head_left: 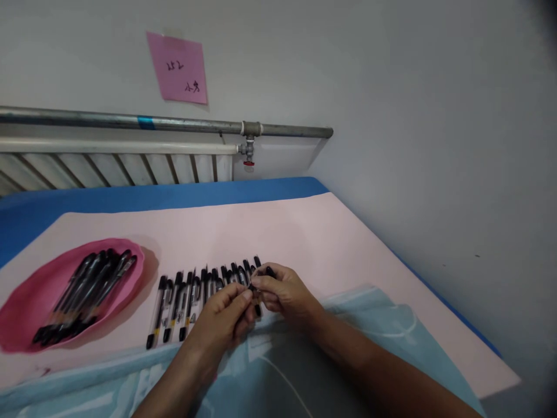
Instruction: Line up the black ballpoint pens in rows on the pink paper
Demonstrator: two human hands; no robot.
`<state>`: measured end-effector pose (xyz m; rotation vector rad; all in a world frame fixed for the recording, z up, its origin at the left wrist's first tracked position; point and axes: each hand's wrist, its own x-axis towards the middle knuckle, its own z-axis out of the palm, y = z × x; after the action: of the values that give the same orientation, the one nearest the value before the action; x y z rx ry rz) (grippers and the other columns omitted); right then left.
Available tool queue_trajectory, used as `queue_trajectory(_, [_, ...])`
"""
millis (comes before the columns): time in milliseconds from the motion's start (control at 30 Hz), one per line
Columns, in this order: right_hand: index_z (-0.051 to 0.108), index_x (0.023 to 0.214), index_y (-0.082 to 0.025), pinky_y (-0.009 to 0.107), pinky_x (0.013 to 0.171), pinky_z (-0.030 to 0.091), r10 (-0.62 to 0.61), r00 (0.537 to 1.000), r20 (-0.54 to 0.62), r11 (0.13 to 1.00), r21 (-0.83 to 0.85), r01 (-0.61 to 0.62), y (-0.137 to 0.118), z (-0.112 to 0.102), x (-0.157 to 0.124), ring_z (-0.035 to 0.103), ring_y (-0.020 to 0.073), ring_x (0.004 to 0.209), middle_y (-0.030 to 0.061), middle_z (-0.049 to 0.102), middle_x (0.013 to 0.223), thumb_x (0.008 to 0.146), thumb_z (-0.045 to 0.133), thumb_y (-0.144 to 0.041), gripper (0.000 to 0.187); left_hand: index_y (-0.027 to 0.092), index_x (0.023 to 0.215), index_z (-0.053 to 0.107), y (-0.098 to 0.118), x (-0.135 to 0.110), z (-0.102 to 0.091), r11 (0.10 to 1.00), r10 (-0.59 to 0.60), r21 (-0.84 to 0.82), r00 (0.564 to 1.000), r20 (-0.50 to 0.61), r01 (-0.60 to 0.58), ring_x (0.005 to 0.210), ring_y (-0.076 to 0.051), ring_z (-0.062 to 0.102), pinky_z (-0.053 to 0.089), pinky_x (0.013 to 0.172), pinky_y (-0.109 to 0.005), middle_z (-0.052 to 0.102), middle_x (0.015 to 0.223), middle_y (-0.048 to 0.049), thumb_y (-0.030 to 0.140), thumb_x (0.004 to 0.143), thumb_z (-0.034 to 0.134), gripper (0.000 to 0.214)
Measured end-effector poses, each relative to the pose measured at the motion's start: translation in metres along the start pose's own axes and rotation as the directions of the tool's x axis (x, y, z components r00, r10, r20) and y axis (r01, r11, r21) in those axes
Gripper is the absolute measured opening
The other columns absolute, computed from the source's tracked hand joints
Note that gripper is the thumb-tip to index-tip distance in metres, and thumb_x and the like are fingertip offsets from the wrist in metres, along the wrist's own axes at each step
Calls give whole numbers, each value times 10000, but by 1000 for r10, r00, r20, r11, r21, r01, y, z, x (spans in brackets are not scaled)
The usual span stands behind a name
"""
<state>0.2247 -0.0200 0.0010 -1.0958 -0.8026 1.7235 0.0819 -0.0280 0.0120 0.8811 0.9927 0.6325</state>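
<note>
Though mostly hidden by fingertips, held between both hands at the right end of a row of clear-barrelled pens [188, 302]: one black pen part [270, 271]. Left hand [230, 310]: thumb and fingers together in a pinch, apparently clamped on the lower end. Right hand [281, 288]: fingers curled round the same part, black tip jutting above. Exact contact points: too small and blurred to tell. Handling, by estimate: light, stiff, smooth plastic; slippery, inclined to roll; sturdy along its length, more delicate at any narrow point. Best hold: thumb and forefinger near the middle, second hand at the end, light pressure only. Nearby stock: row itself, side by side on pink sheet [278, 232], partly behind left hand; dark pens [93, 284], heaped in pink bowl [13, 310], far left; light blue material [378, 310], along near edge.
</note>
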Motion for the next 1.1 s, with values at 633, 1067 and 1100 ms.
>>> queue_trajectory(633, [595,836,-140,167,398,188,-15,989,149,999,33,10,-1,-2,-4,277,20,417,-63,405,527,700,648,-230,172,140,773,572,7,-2,-11,948,-151,-257,976,155,188,361,16,207,71,333,-132,448,560,52,348,750,600,211])
queue_trajectory(1067, [586,789,-144,145,330,141,-117,992,44,984,137,110,-12,-14,4,229,9,374,-84,346,499,702,643,-209,123,114,848,629,0,-1,-10,936,-139,-291,967,213,198,360,14,207,83,319,-136,423,544,50,361,776,569,264])
queue_trajectory(1100, [581,785,-147,142,328,145,-141,990,6,980,143,138,-12,-14,4,237,7,374,-81,360,513,698,646,-209,125,115,851,628,0,-1,-9,942,-137,-277,968,208,192,359,14,207,82,321,-138,428,545,50,368,776,568,270])
